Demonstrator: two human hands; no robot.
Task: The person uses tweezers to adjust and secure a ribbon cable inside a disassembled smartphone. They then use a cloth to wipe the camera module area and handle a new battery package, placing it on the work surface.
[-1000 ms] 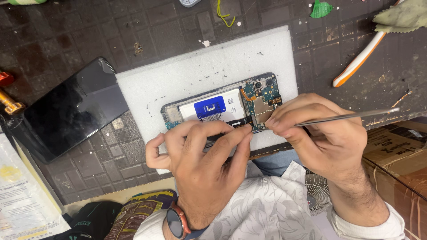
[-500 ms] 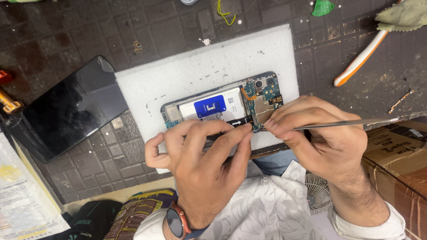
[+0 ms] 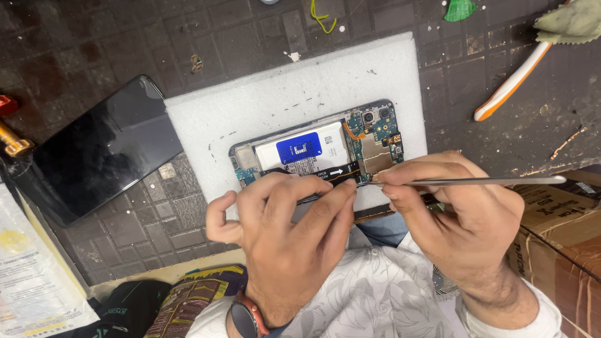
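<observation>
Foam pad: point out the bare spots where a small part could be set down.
The foam pad is bare along its far strip, beyond the opened phone, and at its left corner towards the black panel. The near edge is crowded: the left hand presses the phone there and the right hand works its tweezers at the board.

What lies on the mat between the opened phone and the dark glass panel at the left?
The head view shows only bare white foam pad and dark mat between opened phone and glass panel.
</observation>
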